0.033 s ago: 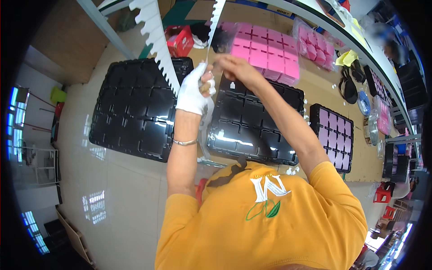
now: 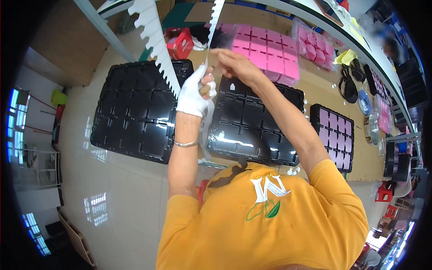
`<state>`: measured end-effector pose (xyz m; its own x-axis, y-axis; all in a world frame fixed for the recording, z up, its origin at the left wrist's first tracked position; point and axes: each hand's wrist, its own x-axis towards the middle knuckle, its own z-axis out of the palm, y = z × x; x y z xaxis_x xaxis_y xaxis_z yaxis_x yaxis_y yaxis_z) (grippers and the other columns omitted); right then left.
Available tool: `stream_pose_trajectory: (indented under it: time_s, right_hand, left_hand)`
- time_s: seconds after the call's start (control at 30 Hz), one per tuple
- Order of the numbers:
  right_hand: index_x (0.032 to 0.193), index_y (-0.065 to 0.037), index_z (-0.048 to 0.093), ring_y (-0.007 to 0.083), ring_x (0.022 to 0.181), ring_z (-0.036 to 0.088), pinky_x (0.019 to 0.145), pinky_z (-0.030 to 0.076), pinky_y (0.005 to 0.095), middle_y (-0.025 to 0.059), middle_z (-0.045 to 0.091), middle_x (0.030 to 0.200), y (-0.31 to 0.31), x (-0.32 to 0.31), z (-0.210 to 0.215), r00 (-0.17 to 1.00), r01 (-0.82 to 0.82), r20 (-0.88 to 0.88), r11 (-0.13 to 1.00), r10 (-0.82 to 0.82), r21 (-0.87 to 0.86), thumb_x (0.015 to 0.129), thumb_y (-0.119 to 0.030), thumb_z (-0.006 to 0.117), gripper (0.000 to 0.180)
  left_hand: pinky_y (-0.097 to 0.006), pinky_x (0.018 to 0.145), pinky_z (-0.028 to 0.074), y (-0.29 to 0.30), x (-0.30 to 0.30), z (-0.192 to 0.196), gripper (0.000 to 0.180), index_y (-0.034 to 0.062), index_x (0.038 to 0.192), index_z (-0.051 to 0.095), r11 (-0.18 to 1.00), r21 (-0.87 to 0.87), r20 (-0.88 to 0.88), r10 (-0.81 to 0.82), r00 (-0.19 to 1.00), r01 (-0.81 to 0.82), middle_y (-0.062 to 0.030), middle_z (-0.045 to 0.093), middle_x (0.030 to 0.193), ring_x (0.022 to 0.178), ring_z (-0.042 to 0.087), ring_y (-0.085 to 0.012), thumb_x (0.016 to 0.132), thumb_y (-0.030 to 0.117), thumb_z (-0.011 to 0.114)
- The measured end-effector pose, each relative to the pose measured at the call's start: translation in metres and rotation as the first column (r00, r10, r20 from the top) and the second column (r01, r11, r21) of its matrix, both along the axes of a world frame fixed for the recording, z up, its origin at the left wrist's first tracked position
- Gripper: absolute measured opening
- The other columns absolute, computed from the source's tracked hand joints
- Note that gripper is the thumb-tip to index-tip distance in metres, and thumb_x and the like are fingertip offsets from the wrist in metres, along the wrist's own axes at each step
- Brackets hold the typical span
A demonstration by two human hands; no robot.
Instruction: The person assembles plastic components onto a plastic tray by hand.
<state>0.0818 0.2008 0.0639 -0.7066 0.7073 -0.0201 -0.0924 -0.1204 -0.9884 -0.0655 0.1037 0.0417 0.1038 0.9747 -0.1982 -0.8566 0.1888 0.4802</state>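
Note:
My left hand [image 2: 194,95], in a white glove with bare fingertips, is closed around a long white strip [image 2: 155,45] with a notched edge. One length rises from the hand to the upper left. A second length [image 2: 216,20] goes up past my right fingers, and a pale tail hangs below the glove. My bare right hand [image 2: 238,67] is beside that second length, its index finger stretched out to the strip's edge. The other right fingers are partly bent and apart; the thumb is hard to make out. Below the hands lie two black moulded trays [image 2: 135,108] [image 2: 256,121].
Pink blocks [image 2: 265,49] in rows stand behind the trays. A smaller black tray with pink pieces [image 2: 333,135] lies to the right. A red box [image 2: 178,42] is at the back. Black straps [image 2: 347,85] and tape rolls [image 2: 371,129] lie farther right. A metal frame [image 2: 103,31] crosses above.
My right fingers have moved slightly up and left, and the index finger has straightened along the strip. My left hand keeps its hold on the strip, nearly in place.

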Motion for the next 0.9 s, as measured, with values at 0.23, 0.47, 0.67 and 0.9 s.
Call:
stream_pose_trajectory:
  time_s: [0.23,0.47,0.67,0.9]
  right_hand:
    - [0.094,-0.004,0.063,0.006,0.061,0.047,0.05,0.034,0.0195,-0.0001,0.057,0.077,0.019,-0.019,0.015,0.984,-0.159,-0.102,0.979,0.146,-0.124,0.087,-0.024,0.064,0.021]
    - [0.083,-0.004,0.061,0.0055,0.057,0.045,0.048,0.032,0.0188,-0.0007,0.054,0.07,0.021,-0.022,0.019,0.969,-0.19,-0.198,0.958,0.147,-0.216,0.083,-0.021,0.069,0.019]
    - [0.081,-0.002,0.061,0.0053,0.052,0.041,0.044,0.029,0.0177,-0.0006,0.052,0.065,0.016,-0.016,0.021,0.997,-0.036,-0.068,0.982,0.024,-0.187,0.081,-0.021,0.071,0.021]
    - [0.075,-0.005,0.066,0.0047,0.049,0.046,0.042,0.034,0.0188,-0.0012,0.057,0.061,0.035,0.059,0.031,0.968,0.008,0.252,0.999,-0.016,0.033,0.075,-0.023,0.076,0.02]
  left_hand:
    - [-0.022,0.036,0.022,0.001,-0.005,0.001,0.03,0.0042,0.09,0.055,0.996,0.067,0.119,-0.069,0.99,0.061,0.0028,0.04,0.058,0.041,0.029,-0.0066,0.097,0.032,0.043]
    - [-0.021,0.036,0.023,-0.002,-0.007,0.008,0.029,0.0049,0.091,0.054,0.999,0.031,0.047,-0.025,0.999,0.023,0.003,0.04,0.059,0.042,0.03,-0.006,0.096,0.032,0.045]
    - [-0.021,0.036,0.022,0.001,-0.007,0.0,0.021,0.0069,0.092,0.054,0.992,-0.009,-0.218,0.122,0.968,-0.127,0.0048,0.039,0.06,0.042,0.03,-0.0045,0.092,0.028,0.054]
    - [-0.023,0.043,0.036,0.014,-0.014,-0.008,0.017,0.0066,0.097,0.058,0.983,0.058,-0.407,0.183,0.895,-0.175,0.0003,0.052,0.069,0.053,0.048,-0.0092,0.086,0.02,0.061]
